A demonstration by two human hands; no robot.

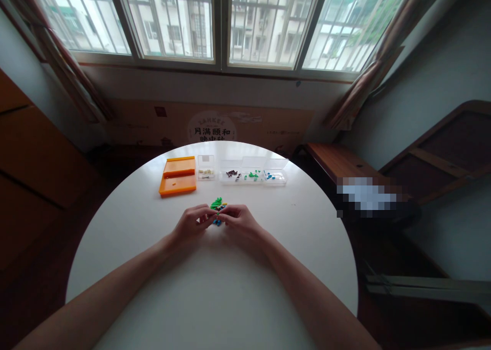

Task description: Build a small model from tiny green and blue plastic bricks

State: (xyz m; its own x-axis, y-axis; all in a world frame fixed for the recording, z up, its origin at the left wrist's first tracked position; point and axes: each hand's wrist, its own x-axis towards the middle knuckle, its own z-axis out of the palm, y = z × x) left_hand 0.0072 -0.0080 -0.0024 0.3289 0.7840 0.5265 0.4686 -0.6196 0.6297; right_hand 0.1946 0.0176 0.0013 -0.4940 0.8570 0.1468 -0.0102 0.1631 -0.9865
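Note:
My left hand (195, 220) and my right hand (243, 220) meet over the middle of the white round table (215, 299). Their fingertips are pinched together on a small toy brick model (217, 203) made of green, blue, yellow and dark pieces. Its green part sticks out beyond the fingers, and some blue shows below them. The fingers cover the middle of the model. Whether it rests on the tabletop or is held just above it, I cannot tell.
Behind the hands stand an orange tray (177, 191) with a small piece in it, a clear box (206, 161) of cream pieces, and a divided clear case (249, 182) with dark, green and blue pieces. A wooden bench (330, 158) stands beyond the table's right edge.

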